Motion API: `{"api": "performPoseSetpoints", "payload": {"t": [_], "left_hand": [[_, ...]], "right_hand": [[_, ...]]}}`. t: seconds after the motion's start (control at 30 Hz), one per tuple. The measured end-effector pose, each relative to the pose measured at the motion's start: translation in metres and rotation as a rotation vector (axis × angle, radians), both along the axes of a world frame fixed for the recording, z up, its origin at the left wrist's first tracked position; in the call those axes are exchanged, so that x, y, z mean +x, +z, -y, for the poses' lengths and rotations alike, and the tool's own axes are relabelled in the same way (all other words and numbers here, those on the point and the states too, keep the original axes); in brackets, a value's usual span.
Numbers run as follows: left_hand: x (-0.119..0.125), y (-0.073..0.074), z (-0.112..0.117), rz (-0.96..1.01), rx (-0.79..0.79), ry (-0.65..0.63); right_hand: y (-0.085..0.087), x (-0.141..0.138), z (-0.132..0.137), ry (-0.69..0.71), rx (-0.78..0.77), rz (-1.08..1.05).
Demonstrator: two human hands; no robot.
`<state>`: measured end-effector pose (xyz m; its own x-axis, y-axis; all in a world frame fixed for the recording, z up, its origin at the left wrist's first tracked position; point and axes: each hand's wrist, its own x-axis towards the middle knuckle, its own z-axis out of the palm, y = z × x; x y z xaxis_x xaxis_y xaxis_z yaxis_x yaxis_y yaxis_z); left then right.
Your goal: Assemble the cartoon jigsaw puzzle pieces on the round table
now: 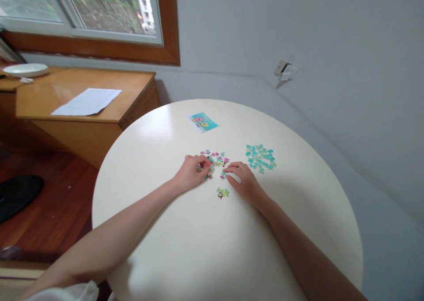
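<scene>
A loose cluster of pink, yellow and teal puzzle pieces (pixel 217 158) lies near the middle of the round cream table (pixel 165 128). My left hand (pixel 192 172) rests at its left edge with fingers curled in a pinch on pieces there. My right hand (pixel 243 181) lies just right of the cluster, fingertips pressed on a small piece (pixel 223 175). One small joined bit (pixel 222 193) sits alone between my wrists. A separate heap of teal pieces (pixel 260 158) lies further right, untouched. A small picture card (pixel 202 122) lies beyond the cluster.
A wooden desk (pixel 132 89) with a white sheet of paper (pixel 87 101) and a white plate (pixel 25 70) stands at the left under a window. A grey wall with a socket (pixel 285 70) runs behind and right of the table. Dark wood floor lies at the left.
</scene>
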<state>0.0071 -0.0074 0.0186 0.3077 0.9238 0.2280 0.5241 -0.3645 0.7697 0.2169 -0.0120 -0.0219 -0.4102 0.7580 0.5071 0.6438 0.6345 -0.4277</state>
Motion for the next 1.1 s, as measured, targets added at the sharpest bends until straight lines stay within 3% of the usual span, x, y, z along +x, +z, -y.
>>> {"api": "performPoseSetpoints", "payload": {"t": [0.2, 0.33, 0.57, 1.1], "left_hand": [[0.007, 0.003, 0.005, 0.289, -0.216, -0.068], [0.010, 0.003, 0.006, 0.375, -0.357, -0.095], [0.006, 0.005, 0.005, 0.310, -0.464, -0.191], [0.001, 0.002, 0.011, 0.067, -0.410, -0.329]], "right_hand": [[0.000, -0.001, 0.000, -0.004, 0.016, 0.002], [0.000, 0.000, 0.000, -0.003, 0.013, 0.006], [0.001, -0.001, 0.001, -0.004, 0.004, 0.007], [0.003, -0.001, 0.001, -0.011, -0.017, 0.005]]}}
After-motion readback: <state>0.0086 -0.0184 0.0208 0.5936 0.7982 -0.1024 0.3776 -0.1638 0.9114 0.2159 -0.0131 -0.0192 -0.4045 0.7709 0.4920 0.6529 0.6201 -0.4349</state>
